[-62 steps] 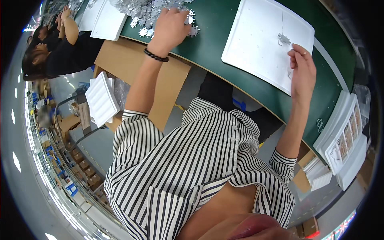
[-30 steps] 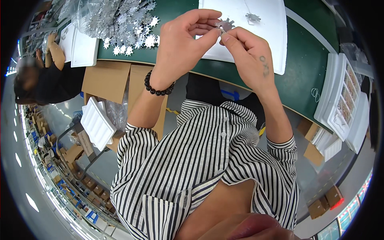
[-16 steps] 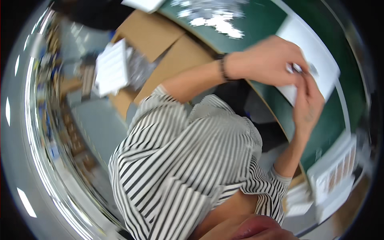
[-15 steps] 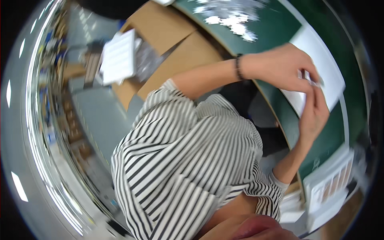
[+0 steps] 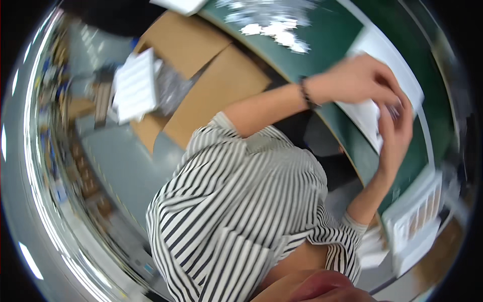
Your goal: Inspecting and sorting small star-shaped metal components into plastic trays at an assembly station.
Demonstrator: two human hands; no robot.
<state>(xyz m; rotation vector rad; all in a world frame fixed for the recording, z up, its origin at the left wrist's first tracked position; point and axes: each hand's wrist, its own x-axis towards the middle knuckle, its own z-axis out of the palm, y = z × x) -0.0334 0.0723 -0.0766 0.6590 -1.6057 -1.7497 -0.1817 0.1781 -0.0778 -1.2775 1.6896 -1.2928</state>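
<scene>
Apparently holding a small shiny piece (image 5: 394,109) between left hand (image 5: 352,79) and right hand (image 5: 397,138), over or beside the near part of a white tray (image 5: 397,59) lying on the green desk (image 5: 329,43). Reaching across with the left, a dark bead bracelet (image 5: 304,93) around the wrist; rising with the right from the lower right, nearly upright in view. Held tip to tip, probably for a steady pinch from two sides on something so slight, and near the tray perhaps for a pale, bare surface close by.

Farther left on the desk, well apart from both hands: a heap of jagged silvery pieces (image 5: 276,32), likely placed there for easy reach. Off to the right, by the desk's end: white compartment trays (image 5: 417,221), perhaps set aside to free the middle for handwork. Below on the left: a brown cardboard box (image 5: 221,90) and white ridged trays (image 5: 135,85) beside clear plastic (image 5: 173,88).

As for fingers: on the left, thumb and forefinger arched round, nearly closed, with only a narrow gap behind the tips; on the right, bent and closed up to meet them, seemingly gripping the same piece. Too blurred and covered to make out its shape, or to tell which hand bears the firmer hold.
</scene>
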